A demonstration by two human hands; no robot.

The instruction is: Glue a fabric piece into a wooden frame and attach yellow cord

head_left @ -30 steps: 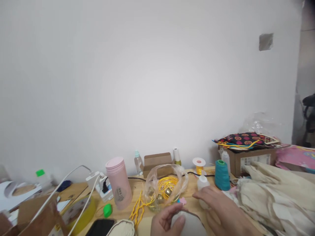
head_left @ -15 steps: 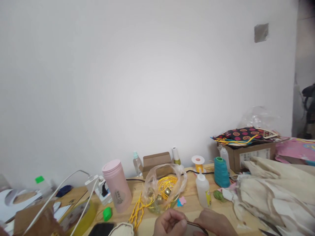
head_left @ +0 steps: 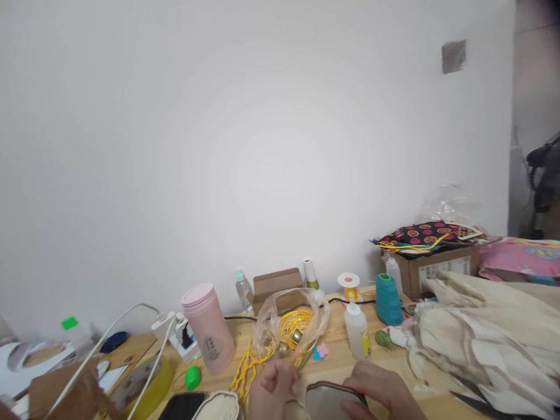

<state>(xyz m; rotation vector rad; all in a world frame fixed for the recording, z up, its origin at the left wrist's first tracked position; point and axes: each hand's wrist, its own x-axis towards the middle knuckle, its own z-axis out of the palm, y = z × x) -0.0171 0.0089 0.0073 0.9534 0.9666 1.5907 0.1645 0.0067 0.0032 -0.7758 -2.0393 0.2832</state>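
At the bottom edge my right hand (head_left: 378, 389) grips a flat greyish piece with a dark brown curved rim (head_left: 326, 400), its thumb and fingers on the right end. Just left of it, my left hand (head_left: 272, 389) is closed in a pinch; whatever is between its fingers is too small or hidden to make out. A pale scallop-edged piece (head_left: 217, 406) lies further left, beside a black phone (head_left: 181, 406). Beyond my hands sits a clear plastic bag (head_left: 321, 315) with yellow cords (head_left: 297, 319) and brass-coloured bells (head_left: 282, 349).
A pink tumbler (head_left: 209, 332), a green cap (head_left: 192, 378) and a yellow tape roll (head_left: 149, 385) stand left. Right are a glue bottle (head_left: 357, 332), a teal thread cone (head_left: 388, 300), cream cloth (head_left: 476, 332), dark scissors-like blades (head_left: 476, 405) and a loaded cardboard box (head_left: 411, 274).
My left hand has moved left, away from the rimmed piece, exposing more of it. My right hand still holds its right end. The view has shifted slightly.
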